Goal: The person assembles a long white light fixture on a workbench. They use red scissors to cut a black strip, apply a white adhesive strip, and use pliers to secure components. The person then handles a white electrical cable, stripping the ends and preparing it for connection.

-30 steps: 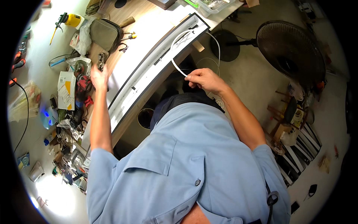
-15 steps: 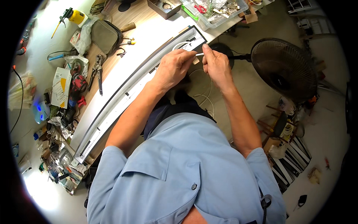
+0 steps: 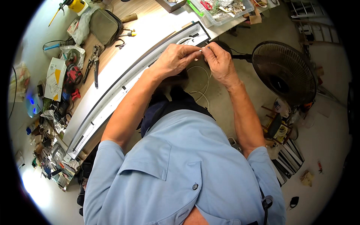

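My left hand (image 3: pixel 175 60) and my right hand (image 3: pixel 222 64) meet in front of me, above the near corner of the workbench. Both are closed in a pinch on a white cable (image 3: pixel 201 50), of which only a short bit shows between the fingertips. More white cord (image 3: pixel 207 87) hangs in loops below my right hand. Behind my hands lies a long, narrow light-fixture housing (image 3: pixel 123 84), white inside with a black rim, running diagonally along the bench edge. A coil of white wire (image 3: pixel 183 39) sits inside its far end, close to my left knuckles.
A black fan (image 3: pixel 284 71) stands to the right. On the bench (image 3: pixel 150 17) are a clear bin (image 3: pixel 228 13) of small parts, an olive pouch (image 3: pixel 106 28), pliers (image 3: pixel 96 69) and a red power tool (image 3: pixel 74 73). Mixed clutter lies at far left.
My fingertips have come closer together, covering more of the white piece between them. The view has shifted slightly, so the bench sits a little farther left and up.
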### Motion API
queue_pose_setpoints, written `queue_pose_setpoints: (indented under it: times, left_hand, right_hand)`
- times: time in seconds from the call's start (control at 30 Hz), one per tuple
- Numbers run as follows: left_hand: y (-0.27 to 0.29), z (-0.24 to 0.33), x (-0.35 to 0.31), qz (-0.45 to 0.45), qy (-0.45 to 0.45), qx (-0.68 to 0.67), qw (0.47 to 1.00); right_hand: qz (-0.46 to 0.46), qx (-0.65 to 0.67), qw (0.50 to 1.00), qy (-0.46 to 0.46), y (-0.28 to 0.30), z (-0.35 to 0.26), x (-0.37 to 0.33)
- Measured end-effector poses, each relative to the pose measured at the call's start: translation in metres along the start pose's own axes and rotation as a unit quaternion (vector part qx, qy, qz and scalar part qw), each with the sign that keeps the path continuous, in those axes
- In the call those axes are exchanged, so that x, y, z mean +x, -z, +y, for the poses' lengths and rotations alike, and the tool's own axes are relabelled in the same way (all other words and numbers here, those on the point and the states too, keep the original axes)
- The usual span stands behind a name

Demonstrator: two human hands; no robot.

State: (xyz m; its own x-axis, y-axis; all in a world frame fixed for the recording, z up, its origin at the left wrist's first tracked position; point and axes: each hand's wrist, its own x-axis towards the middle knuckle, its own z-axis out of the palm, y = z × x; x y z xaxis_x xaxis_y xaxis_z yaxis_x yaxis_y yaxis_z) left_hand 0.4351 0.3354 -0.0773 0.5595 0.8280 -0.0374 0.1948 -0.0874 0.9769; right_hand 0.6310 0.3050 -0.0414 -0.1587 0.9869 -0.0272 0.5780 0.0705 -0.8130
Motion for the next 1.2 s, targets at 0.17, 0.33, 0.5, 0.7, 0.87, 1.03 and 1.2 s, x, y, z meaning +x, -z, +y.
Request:
queue_pose_setpoints:
  times: [0.17,0.33,0.5,0.7,0.87,1.03,1.2]
  left_hand:
    - [0.003,-0.002,-0.002,0.007,-0.006,-0.072,0.997]
    - [0.009,0.005,-0.009,0.027,0.022,-0.068,0.997]
    - [0.007,-0.004,-0.014,0.062,0.028,-0.079,0.995]
    - [0.001,-0.017,-0.02,0.111,-0.014,-0.081,0.99]
    - [0.002,-0.013,-0.028,0.16,-0.051,-0.075,0.983]
    - [0.009,-0.016,-0.037,0.175,-0.058,-0.046,0.982]
    - [0.009,-0.022,-0.045,0.192,-0.044,-0.035,0.98]
  right_hand:
    - [0.027,0.158,0.987,0.002,-0.014,0.008,0.0]
    - [0.061,0.152,0.986,-0.043,-0.021,0.002,0.001]
    - [0.083,0.188,0.977,-0.065,-0.03,0.001,0.002]
    - [0.066,0.251,0.961,-0.099,-0.031,-0.008,0.006]
    - [0.041,0.305,0.945,-0.111,-0.032,-0.02,0.007]
    - [0.022,0.259,0.961,-0.098,-0.039,-0.023,0.012]
    - [0.027,0.199,0.972,-0.124,-0.05,-0.019,0.012]
